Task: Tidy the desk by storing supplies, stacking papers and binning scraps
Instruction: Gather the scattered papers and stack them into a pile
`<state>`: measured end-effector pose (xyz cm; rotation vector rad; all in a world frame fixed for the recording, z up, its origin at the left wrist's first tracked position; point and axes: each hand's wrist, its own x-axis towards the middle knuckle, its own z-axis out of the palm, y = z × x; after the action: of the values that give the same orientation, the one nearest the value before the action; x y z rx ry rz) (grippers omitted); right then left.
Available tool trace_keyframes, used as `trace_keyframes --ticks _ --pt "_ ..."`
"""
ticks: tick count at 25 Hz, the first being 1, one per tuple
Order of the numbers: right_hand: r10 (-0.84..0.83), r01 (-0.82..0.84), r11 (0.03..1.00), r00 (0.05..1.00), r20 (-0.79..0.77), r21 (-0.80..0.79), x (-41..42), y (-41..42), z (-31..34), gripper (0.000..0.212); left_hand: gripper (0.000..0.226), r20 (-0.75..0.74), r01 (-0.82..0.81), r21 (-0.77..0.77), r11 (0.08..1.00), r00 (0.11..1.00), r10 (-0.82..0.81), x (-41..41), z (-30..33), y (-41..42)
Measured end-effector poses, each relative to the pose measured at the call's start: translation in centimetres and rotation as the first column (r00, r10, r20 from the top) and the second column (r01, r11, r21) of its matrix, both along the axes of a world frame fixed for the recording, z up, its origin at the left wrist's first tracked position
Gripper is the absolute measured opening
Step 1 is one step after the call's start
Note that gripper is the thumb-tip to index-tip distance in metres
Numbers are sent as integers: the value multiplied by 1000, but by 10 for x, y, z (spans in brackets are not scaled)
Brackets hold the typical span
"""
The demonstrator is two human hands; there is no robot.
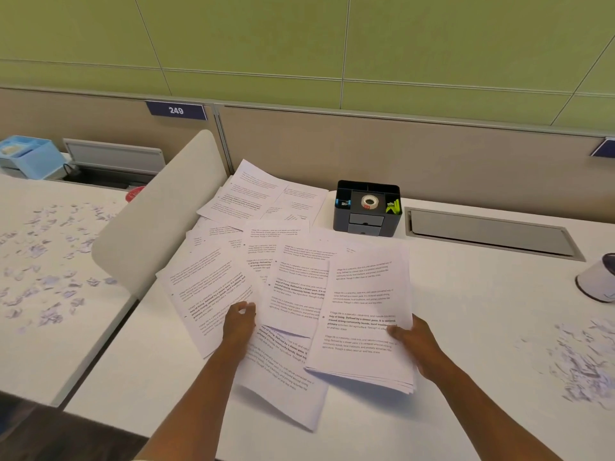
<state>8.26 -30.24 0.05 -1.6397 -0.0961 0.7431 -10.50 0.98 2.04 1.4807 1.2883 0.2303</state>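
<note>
Printed white sheets (266, 224) lie fanned across the white desk (466, 410). My right hand (414, 344) grips the right edge of a gathered stack of papers (364, 314), thumb on top, and the stack is lifted slightly. My left hand (240, 322) pinches the edge of a loose sheet (294, 304) in the spread. A dark desk organizer (366, 207) stands at the back, holding a tape roll (369, 201), blue clips and green clips. A pile of paper scraps (582, 357) lies at the right.
A white bin (599, 277) stands at the right edge. A curved white divider (156, 214) separates the neighbouring desk, strewn with more scraps (50, 261). A blue box (31, 156) sits far left. A grey cable hatch (489, 231) lies behind.
</note>
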Motion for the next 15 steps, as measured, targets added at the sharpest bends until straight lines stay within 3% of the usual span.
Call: trace_keyframes --ticks 3,7,13,15 --pt "1 -1 1000 1000 -5 -5 1 1 -1 26 47 -22 91 7 996 996 -91 6 1 4" --pt "1 -1 1000 1000 -2 -6 4 3 0 26 57 -195 248 196 949 958 -210 19 7 6" --pt "17 -17 1000 1000 2 14 7 5 2 28 10 -404 359 295 885 887 -225 33 18 12" --pt "11 -12 1000 1000 8 11 8 7 3 28 5 -420 358 308 881 882 -212 36 17 13"
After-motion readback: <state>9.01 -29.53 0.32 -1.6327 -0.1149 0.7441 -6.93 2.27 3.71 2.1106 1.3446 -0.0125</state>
